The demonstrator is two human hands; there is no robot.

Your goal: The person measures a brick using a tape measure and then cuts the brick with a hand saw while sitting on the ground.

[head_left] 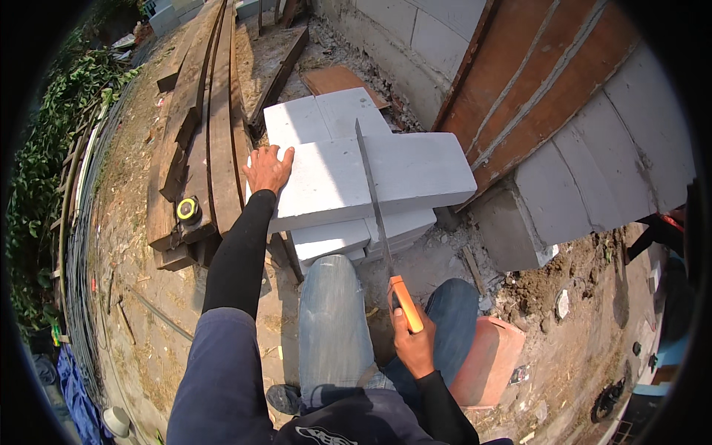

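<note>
A long white building block [326, 174] lies crosswise on a stack of similar white blocks [334, 237] in front of my knees. My left hand [269, 169] rests on the block's left end, fingers spread over its top. In my right hand [414, 345] is the orange handle of a hand saw [374, 200], fingers wrapped round it. The blade runs up and away across the middle of the block, its tip over the far edge. Whether the teeth have cut into the block I cannot tell.
Long timber beams [196, 133] lie at the left, with a yellow-and-black tape measure [188, 211] on their near end. A brown board [519, 81] leans by the block wall [593, 170] at the right. A reddish tub [489, 360] stands beside my right knee.
</note>
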